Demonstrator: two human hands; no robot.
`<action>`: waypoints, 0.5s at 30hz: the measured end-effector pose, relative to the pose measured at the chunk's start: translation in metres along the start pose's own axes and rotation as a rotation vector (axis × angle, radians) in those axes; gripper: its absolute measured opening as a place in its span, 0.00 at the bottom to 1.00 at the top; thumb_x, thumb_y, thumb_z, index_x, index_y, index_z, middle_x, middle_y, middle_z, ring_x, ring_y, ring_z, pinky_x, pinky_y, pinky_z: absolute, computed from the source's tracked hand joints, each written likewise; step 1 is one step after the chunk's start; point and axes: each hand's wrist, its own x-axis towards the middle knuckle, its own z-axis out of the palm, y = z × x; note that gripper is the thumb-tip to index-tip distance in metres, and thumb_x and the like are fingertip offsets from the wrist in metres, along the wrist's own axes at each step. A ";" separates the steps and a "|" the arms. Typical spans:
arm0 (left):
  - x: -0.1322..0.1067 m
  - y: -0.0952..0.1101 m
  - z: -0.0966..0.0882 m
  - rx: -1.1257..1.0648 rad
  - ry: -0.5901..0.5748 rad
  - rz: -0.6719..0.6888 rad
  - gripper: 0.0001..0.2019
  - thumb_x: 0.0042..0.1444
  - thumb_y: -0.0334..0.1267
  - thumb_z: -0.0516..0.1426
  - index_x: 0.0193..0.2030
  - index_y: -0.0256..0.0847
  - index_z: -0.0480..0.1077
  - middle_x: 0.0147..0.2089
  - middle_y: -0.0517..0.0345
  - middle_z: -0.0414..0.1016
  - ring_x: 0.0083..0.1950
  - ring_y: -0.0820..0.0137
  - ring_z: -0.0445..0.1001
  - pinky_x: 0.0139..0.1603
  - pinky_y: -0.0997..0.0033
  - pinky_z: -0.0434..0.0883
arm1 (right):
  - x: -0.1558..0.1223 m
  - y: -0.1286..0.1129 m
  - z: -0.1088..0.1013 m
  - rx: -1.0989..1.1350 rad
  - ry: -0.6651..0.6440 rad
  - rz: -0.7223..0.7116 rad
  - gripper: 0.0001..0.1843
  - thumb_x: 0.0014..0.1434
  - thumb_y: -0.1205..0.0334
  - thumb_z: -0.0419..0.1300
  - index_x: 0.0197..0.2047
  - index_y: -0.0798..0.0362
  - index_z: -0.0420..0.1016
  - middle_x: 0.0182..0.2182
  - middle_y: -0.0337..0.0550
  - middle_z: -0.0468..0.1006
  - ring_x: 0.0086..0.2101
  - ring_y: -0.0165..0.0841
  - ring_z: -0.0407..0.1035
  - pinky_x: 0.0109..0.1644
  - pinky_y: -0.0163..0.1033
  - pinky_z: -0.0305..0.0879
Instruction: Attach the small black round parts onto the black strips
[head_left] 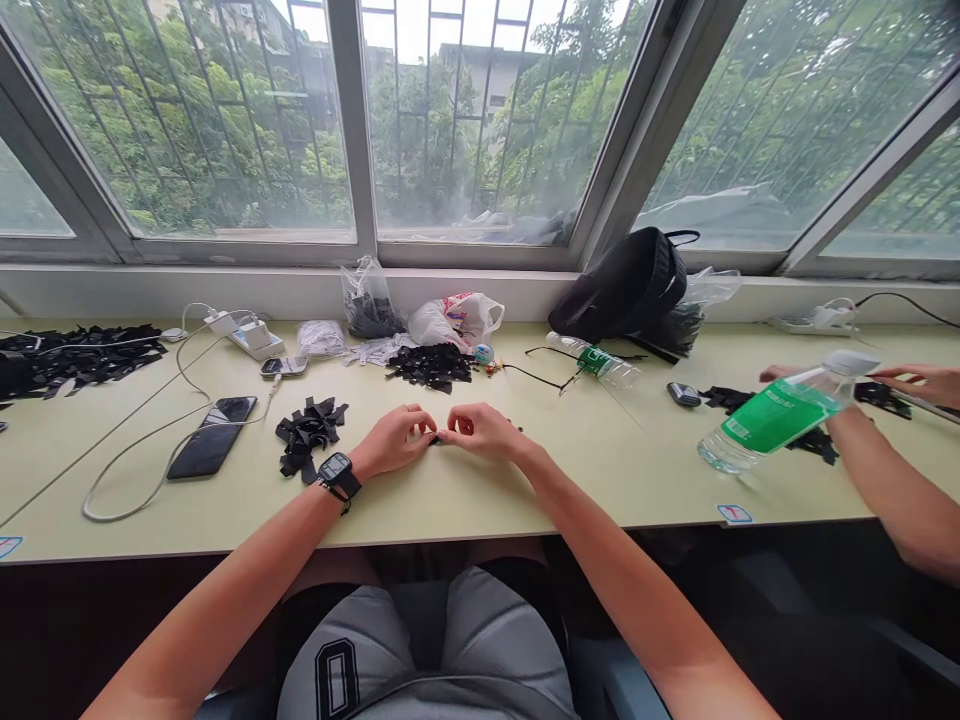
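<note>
My left hand [395, 438] and my right hand [480, 432] meet at the middle of the pale table [465, 500]. Both have their fingers pinched on a small black piece [436, 439], mostly hidden by the fingertips; it resembles the black strips nearby. A digital watch [339, 474] is on my left wrist. Just left of that hand lies a small heap of short black strips [309, 437]. A larger pile of black pieces [431, 367] sits beyond my hands.
A phone [213, 437] with a looping white cable lies left. Bags, a black backpack [626, 285] and a lying bottle [600, 362] line the window side. At right, a tilted green-labelled bottle [780, 412] stands before a co-worker's arms [892, 480]. More black strips [75, 355] lie far left.
</note>
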 end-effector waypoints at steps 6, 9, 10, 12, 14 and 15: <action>0.000 0.001 -0.002 -0.004 -0.011 0.004 0.09 0.66 0.43 0.59 0.40 0.43 0.79 0.39 0.54 0.74 0.36 0.68 0.70 0.39 0.68 0.68 | 0.002 0.006 0.003 0.068 -0.017 -0.017 0.11 0.60 0.54 0.65 0.32 0.53 0.74 0.24 0.34 0.68 0.26 0.28 0.60 0.30 0.35 0.53; 0.000 0.001 -0.002 0.008 -0.013 0.014 0.09 0.66 0.43 0.59 0.41 0.43 0.79 0.39 0.53 0.74 0.37 0.67 0.71 0.40 0.68 0.69 | 0.002 0.005 0.003 0.073 0.003 -0.014 0.12 0.61 0.54 0.64 0.31 0.53 0.73 0.24 0.34 0.69 0.26 0.28 0.60 0.31 0.35 0.53; 0.000 0.001 -0.003 0.013 -0.015 0.017 0.09 0.66 0.42 0.59 0.41 0.43 0.79 0.39 0.53 0.74 0.37 0.67 0.71 0.40 0.67 0.69 | 0.002 0.004 0.003 0.066 0.005 -0.007 0.12 0.61 0.54 0.64 0.31 0.53 0.73 0.24 0.35 0.69 0.26 0.28 0.60 0.31 0.35 0.53; 0.000 0.001 -0.003 0.028 -0.020 0.018 0.08 0.66 0.42 0.59 0.41 0.43 0.79 0.39 0.53 0.74 0.38 0.67 0.71 0.41 0.67 0.69 | 0.002 0.004 0.003 0.047 0.005 0.009 0.12 0.61 0.55 0.64 0.31 0.53 0.73 0.24 0.35 0.69 0.26 0.28 0.60 0.31 0.35 0.53; 0.000 0.001 -0.003 0.042 -0.025 0.018 0.08 0.65 0.41 0.60 0.41 0.43 0.79 0.39 0.54 0.74 0.38 0.67 0.72 0.41 0.67 0.70 | 0.002 0.003 0.004 0.029 0.003 0.023 0.11 0.60 0.55 0.64 0.31 0.53 0.73 0.24 0.35 0.70 0.27 0.29 0.61 0.31 0.35 0.53; -0.001 0.001 -0.003 0.048 -0.026 0.018 0.08 0.65 0.41 0.60 0.42 0.43 0.79 0.40 0.54 0.74 0.38 0.67 0.72 0.41 0.67 0.70 | 0.002 0.003 0.004 0.022 0.002 0.029 0.11 0.60 0.56 0.64 0.31 0.53 0.74 0.25 0.35 0.70 0.27 0.29 0.61 0.31 0.35 0.53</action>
